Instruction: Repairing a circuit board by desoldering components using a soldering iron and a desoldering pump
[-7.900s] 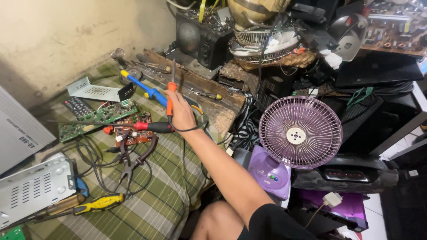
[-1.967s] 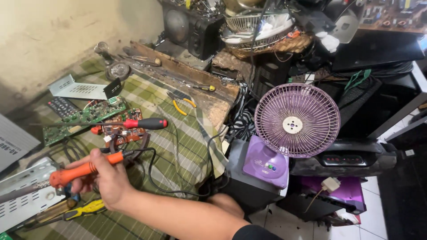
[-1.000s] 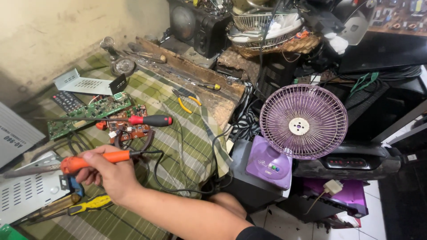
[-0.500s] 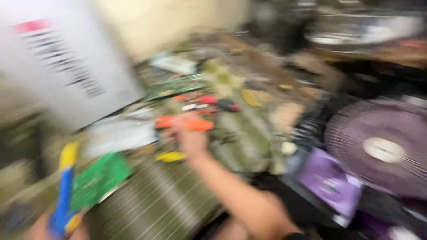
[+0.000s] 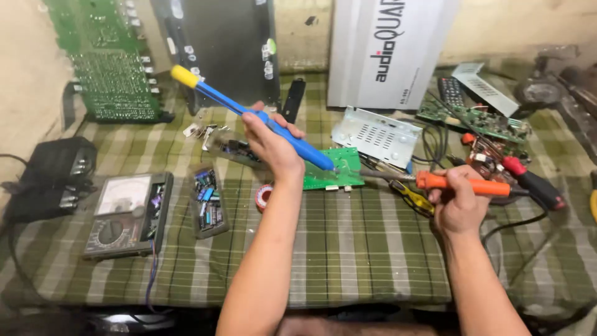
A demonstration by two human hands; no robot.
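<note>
Left hand [image 5: 268,140] is wrapped around a blue desoldering pump [image 5: 249,115], its tip down on the small green circuit board [image 5: 333,171] mid-desk. Right hand [image 5: 459,205] grips an orange-handled soldering iron [image 5: 463,184], tip pointing at that same board. Analog multimeter [image 5: 124,211] sits far left on the checked cloth [image 5: 348,249].

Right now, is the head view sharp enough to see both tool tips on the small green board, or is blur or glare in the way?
Head view: sharp and evenly lit, no motion blur. Blue desoldering pump in the left hand and orange soldering iron in the right hand meet at the small green board; mild glare only on the metal cover.
</note>
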